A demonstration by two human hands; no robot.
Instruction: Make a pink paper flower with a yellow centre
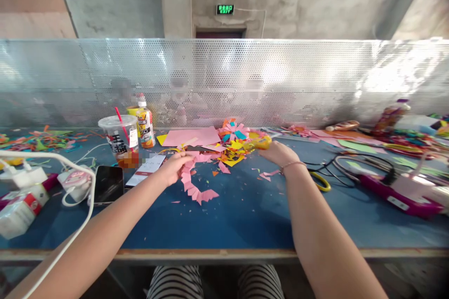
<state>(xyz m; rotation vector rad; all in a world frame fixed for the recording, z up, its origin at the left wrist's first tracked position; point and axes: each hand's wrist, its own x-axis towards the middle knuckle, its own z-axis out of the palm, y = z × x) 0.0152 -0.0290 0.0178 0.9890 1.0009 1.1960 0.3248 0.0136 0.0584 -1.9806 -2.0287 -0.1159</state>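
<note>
A zigzag-cut pink paper strip curves over the blue table, its upper part pinched in my left hand. My right hand reaches to the far side, at a yellow item that looks like scissors handles or a tape holder; blur hides its exact form, and the fingers are partly hidden behind the hand. Between the hands lie yellow paper pieces and a pink and blue paper flower. Flat pink sheets rest behind my left hand.
A plastic cup with a red straw, a bottle and a black phone stand or lie at left. Cables and a purple power strip are at right. A perforated metal screen rises behind. Paper scraps litter the table.
</note>
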